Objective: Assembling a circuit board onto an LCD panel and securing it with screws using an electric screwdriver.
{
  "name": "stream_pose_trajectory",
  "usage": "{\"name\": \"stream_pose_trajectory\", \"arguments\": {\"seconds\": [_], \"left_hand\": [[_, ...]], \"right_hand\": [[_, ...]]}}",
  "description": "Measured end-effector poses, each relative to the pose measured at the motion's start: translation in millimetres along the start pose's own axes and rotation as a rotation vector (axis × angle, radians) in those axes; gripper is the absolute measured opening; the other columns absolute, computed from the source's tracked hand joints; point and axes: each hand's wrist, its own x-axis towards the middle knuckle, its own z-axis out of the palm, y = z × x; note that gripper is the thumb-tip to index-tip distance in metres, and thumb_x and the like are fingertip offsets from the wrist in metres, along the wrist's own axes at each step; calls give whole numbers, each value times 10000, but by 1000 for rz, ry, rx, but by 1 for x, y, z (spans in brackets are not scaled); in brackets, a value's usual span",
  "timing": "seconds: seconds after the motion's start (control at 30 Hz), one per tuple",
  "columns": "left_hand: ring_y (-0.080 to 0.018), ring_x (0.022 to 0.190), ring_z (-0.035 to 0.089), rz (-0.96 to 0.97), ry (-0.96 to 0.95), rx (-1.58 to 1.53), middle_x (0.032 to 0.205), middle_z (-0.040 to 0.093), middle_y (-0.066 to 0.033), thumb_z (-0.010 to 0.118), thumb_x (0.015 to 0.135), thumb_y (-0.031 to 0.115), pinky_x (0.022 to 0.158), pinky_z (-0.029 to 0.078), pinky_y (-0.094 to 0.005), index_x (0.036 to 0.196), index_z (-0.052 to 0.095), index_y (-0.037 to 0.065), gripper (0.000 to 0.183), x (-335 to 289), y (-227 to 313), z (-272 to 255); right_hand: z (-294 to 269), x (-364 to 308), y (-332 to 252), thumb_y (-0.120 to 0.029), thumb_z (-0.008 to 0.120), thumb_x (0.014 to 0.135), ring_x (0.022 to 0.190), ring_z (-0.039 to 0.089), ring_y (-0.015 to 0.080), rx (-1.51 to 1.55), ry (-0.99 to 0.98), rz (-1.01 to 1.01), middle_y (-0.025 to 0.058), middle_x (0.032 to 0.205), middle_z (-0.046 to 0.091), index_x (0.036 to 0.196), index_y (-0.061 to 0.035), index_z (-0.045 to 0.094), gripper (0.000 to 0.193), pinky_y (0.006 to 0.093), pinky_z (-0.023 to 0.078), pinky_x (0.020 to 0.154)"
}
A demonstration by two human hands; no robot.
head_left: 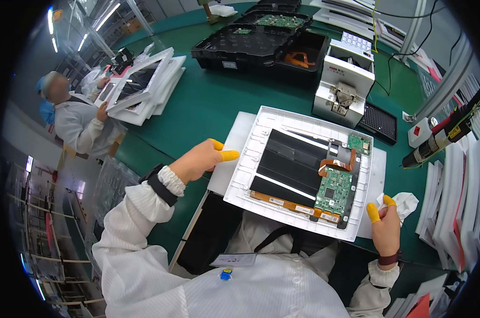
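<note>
Panel assembly (295, 169) between hands, long axis roughly 10-to-4. Left hand (197, 159) at its 10 o'clock edge: digits parted, nothing visibly held. Right hand (386, 230), 4 o'clock, pinches white wipe (407, 205). Both similarly near; edge contact unclear.

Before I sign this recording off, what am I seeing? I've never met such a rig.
No robot here: a person in white works bare-handed, wearing yellow fingertip covers. The single picture comes from a fisheye camera worn on their head, looking down, so edges bend.

On the green worktop lies a flat white pad, and on it a white rectangular plastic housing holding black sheeting and a green circuit board. Behind stand a white boxy machine and black plastic cases. The left hand is at the housing's left side; whether it touches is unclear. The right hand, near its lower right corner, seems to pinch something white beside crumpled white material. Far left is a co-worker.
</note>
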Motion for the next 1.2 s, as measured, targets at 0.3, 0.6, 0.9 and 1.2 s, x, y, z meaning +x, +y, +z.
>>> {"name": "stream_pose_trajectory", "arguments": {"seconds": [0.3,0.6,0.9,1.2], "left_hand": [[-153,875,639,513,-279,-77,929,673,-88,723,797,149,789,512,-299,1078,625,-36,350,5,-3,21],[-191,1041,640,360,-410,-581,1170,627,-88,769,831,152,897,540,-339,1283,493,15,547,6,-43,14],[-207,1052,631,349,-326,-538,1189,608,-81,813,781,192,918,531,-346,1316,455,40,662,-7,-45,10],[-274,1108,578,253,-297,-473,1238,569,-136,596,919,93,946,486,-418,1369,446,-32,490,-6,-67,-1]], "right_hand": [[11,-4,18,-275,712,872,803,541,319,-111,193,-179,158,886,543,1175,47,560,467,397,449,693],[-22,-41,26,-64,717,792,935,594,371,137,388,-228,184,1087,577,1034,63,638,285,391,494,787],[-9,7,69,-77,678,792,1103,551,360,-289,310,-391,172,1259,572,994,27,681,227,417,453,959],[-12,-46,34,-289,668,848,740,647,346,53,250,-138,162,794,657,841,-23,678,266,428,512,658]]}}
